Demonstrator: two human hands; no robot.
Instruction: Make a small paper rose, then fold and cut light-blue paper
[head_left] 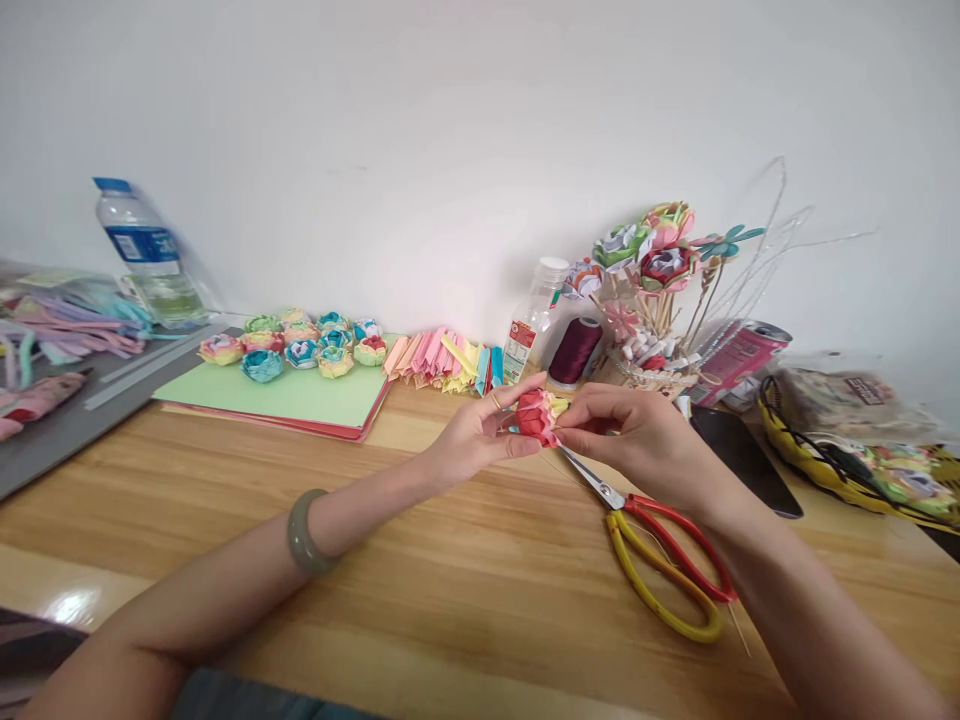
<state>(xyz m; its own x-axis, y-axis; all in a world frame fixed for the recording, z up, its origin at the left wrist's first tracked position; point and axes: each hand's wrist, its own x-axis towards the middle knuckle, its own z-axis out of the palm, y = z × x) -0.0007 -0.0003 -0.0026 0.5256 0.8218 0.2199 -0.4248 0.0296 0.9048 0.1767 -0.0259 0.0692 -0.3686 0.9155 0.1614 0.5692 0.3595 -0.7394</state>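
Observation:
A red, pink and yellow paper flower is held up over the table, between both hands. My left hand grips it from the left, thumb below and fingers around its side. With thumb and forefinger pinched together, my right hand holds the flower's right edge near the yellow part. Scissors with one red and one yellow handle lie just under my right hand, blades toward the flower. A thin thread or wire seems to run near the blades, too fine to make out.
Finished paper flowers sit on green paper sheets at the left. Behind my hands are folded paper strips, a clear bottle, a maroon thread spool and a flower basket. A dark phone lies at right.

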